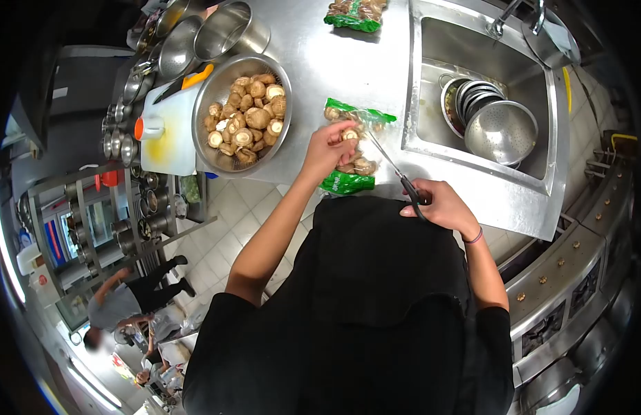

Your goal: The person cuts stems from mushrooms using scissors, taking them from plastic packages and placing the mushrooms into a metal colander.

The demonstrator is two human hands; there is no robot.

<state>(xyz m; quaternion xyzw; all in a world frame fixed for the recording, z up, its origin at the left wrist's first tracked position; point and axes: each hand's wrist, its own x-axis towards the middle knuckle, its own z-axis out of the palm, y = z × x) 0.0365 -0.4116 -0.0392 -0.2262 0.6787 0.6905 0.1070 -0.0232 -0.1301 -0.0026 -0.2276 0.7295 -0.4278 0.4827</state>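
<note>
Scissors (392,164) with dark handles are in my right hand (438,205), their metal blades pointing up and left toward a mushroom. My left hand (332,148) pinches a mushroom (349,135) whose pale underside shows, above an opened clear bag with green ends (349,182). More mushrooms (362,166) lie in that bag on the steel counter (303,90). To the left, a perforated metal bowl (203,131) holds several brown mushrooms (255,118). Another packed mushroom bag (354,15) lies at the counter's far side.
A cutting board (172,149) with an orange-handled knife (197,77) and a white cup (150,128) is at the left. Metal pots (227,31) stand behind. The right-hand sink (441,52) holds a colander (502,133) and pans. People are at lower left.
</note>
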